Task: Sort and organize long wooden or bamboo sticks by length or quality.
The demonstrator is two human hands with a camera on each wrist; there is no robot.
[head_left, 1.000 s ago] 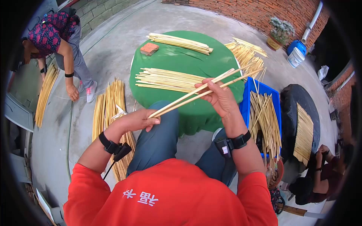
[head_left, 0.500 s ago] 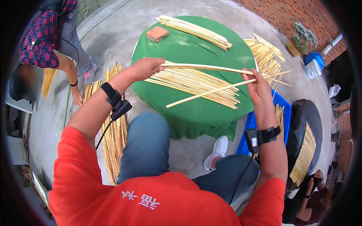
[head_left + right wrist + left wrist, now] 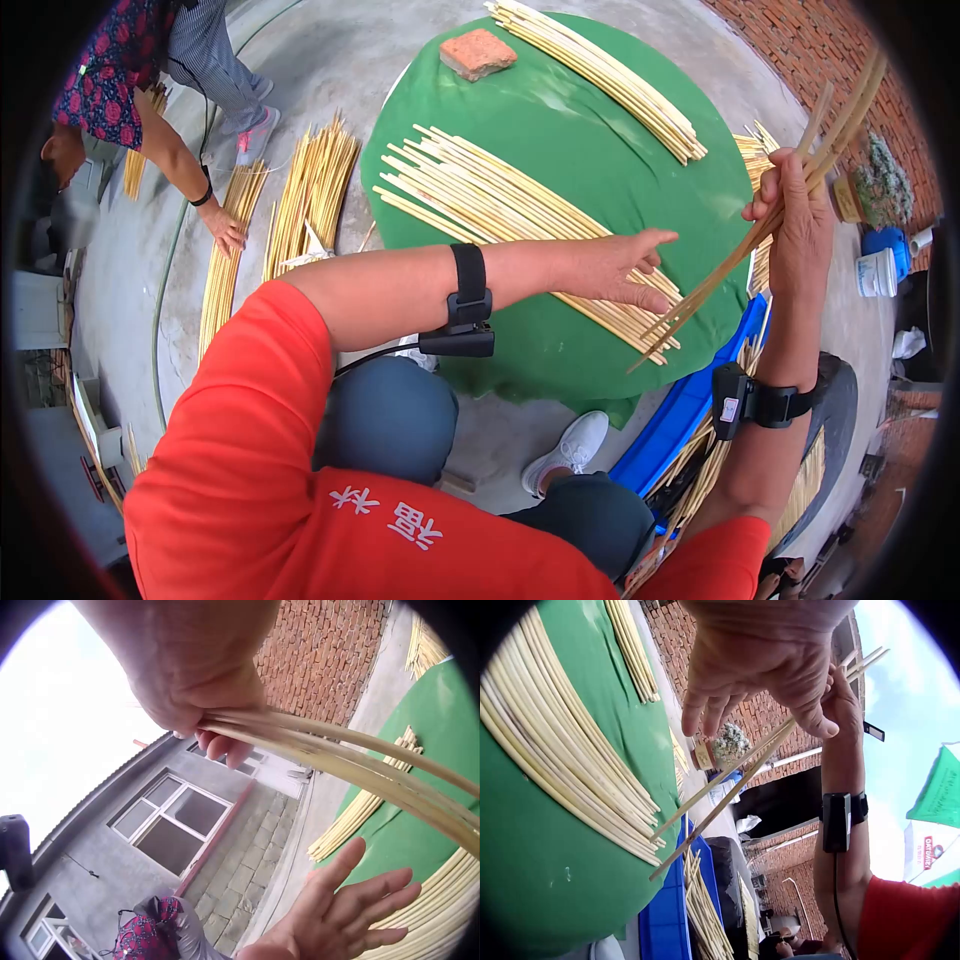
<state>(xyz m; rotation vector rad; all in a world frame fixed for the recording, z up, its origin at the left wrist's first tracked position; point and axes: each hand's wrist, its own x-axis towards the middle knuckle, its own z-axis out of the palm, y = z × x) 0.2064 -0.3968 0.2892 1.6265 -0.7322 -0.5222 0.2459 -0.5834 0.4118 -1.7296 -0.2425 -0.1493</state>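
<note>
My right hand (image 3: 802, 225) is raised past the right side of the round green-covered table (image 3: 470, 110), gripping a few long, thin, pale yellow stalks (image 3: 848, 120). Their lower ends slant down toward the table's near right edge. Over the table, my left hand (image 3: 630, 270) has its fingers apart and holds nothing; the left wrist view shows its palm (image 3: 761, 660). Beneath it lies a row of similar stalks (image 3: 500, 190), side by side on the cloth. A smaller bundle (image 3: 610, 75) lies along the far side, and a red brick (image 3: 478, 53) sits at the far left.
A blue crate (image 3: 650, 450) with more stalks stands below the table's right side. Bundles of stalks (image 3: 315, 190) lie on the floor to the left, where another person's hand (image 3: 228, 228) touches one. A flowerpot (image 3: 850, 198) stands by the brick wall.
My left hand has let go of the stalks and moved right across the table. The right hand has carried them up and to the right. The person at left has reached down to a floor bundle.
</note>
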